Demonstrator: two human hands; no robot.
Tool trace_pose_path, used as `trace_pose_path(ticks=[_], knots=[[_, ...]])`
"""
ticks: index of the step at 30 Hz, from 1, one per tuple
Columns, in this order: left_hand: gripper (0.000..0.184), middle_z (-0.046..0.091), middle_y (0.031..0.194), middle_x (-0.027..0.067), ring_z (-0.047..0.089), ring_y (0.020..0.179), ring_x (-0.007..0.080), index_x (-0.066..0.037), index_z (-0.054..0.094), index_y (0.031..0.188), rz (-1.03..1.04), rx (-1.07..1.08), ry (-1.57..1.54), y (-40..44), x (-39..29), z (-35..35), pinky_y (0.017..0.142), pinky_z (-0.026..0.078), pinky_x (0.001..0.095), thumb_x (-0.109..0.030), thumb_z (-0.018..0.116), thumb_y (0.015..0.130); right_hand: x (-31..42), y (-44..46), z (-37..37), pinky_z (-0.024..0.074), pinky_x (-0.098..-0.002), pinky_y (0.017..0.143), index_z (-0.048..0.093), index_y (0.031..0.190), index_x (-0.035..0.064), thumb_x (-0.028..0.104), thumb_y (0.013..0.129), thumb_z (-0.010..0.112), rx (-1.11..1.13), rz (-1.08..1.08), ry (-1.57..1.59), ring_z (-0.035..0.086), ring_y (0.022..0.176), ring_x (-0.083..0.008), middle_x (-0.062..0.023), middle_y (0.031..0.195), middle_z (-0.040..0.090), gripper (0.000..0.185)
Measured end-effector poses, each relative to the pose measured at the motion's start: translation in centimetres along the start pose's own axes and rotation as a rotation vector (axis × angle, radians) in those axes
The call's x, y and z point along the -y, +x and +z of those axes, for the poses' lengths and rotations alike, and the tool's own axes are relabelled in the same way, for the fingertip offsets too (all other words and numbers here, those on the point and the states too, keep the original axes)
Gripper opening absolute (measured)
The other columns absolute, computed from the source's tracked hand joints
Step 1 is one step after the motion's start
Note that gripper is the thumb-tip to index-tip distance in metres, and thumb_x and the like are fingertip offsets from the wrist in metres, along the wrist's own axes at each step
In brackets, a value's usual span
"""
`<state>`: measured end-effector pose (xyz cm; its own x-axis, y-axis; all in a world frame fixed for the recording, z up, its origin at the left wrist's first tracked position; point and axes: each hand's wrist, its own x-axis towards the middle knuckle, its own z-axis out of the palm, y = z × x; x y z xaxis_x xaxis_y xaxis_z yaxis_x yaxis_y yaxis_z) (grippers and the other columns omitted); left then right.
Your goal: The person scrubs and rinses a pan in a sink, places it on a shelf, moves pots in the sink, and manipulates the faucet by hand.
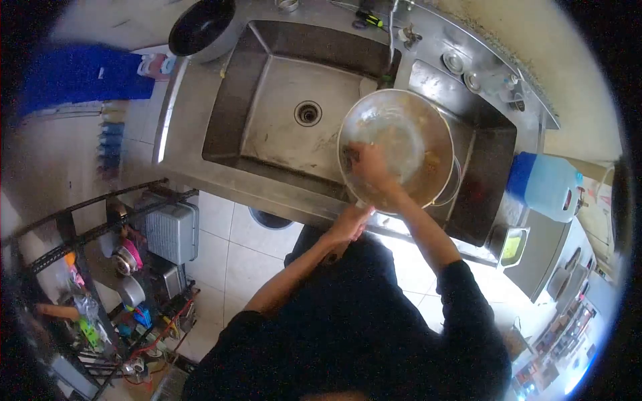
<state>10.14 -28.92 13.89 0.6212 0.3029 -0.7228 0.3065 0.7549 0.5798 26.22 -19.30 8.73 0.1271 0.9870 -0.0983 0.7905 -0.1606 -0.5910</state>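
Observation:
A large round metal pan [401,127] with a pale rim is tilted over the divider between the two sink basins. My left hand [351,224] is closed on the pan's near edge, where its handle seems to be. Inside the pan, toward its left side, my right hand [371,167] presses a small dark scrubber [350,155] against the surface. Brownish residue and a wet sheen show on the pan's inside. The faucet [392,40] stands just beyond the far rim.
The left basin [287,127] has a round drain. A black tub [204,30] sits at its back left corner. Right of the sink are a blue jug [550,187] and a container with a green sponge [513,247]. A cluttered rack [100,220] stands at left.

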Motion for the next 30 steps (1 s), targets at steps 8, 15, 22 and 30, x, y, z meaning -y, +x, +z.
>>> trace_pose_path(ticks=[8,15,22,30], knots=[[0.040,0.036,0.053,-0.0048,0.033,0.038,0.0064,-0.013,0.047,0.101,-0.041,-0.052,-0.137,0.6,0.3,0.1,0.034,0.030,0.0234,-0.050,0.055,0.089,-0.4,5.7,-1.3,0.0499,-0.0427,0.078,0.064,0.103,0.0006,0.016,0.079,0.064,-0.408,0.289,0.146,0.063,0.090,-0.0376,-0.0220,0.095,0.065,0.029],[0.060,0.051,0.065,0.0017,0.048,0.049,0.0111,-0.006,0.046,0.118,0.122,-0.238,-0.011,-3.1,0.4,-1.4,0.040,0.040,0.0266,-0.054,0.059,0.085,6.0,-1.4,-3.0,0.0438,-0.0411,0.093,0.057,0.117,0.0025,0.019,0.083,0.064,0.280,-0.162,0.344,0.057,0.107,-0.0329,-0.0189,0.115,0.060,0.039],[0.034,0.039,0.060,-0.0036,0.037,0.044,0.0068,-0.012,0.043,0.095,0.244,-0.511,-0.210,-12.8,-1.3,-6.9,0.036,0.031,0.0214,-0.045,0.053,0.092,16.3,-3.2,-2.2,0.0423,-0.0434,0.093,0.056,0.121,0.0053,0.030,0.088,0.058,0.487,-0.513,0.305,0.054,0.108,-0.0378,-0.0200,0.118,0.056,0.041],[0.058,0.041,0.064,-0.0021,0.037,0.046,0.0075,-0.023,0.020,0.139,0.281,-0.542,-0.516,-23.2,2.2,-23.6,0.039,0.032,0.0221,-0.044,0.049,0.094,28.7,3.9,10.0,0.0482,-0.0477,0.080,0.060,0.113,0.0120,0.016,0.081,0.059,0.423,-0.614,-0.220,0.060,0.090,-0.0387,-0.0192,0.105,0.056,0.032]])
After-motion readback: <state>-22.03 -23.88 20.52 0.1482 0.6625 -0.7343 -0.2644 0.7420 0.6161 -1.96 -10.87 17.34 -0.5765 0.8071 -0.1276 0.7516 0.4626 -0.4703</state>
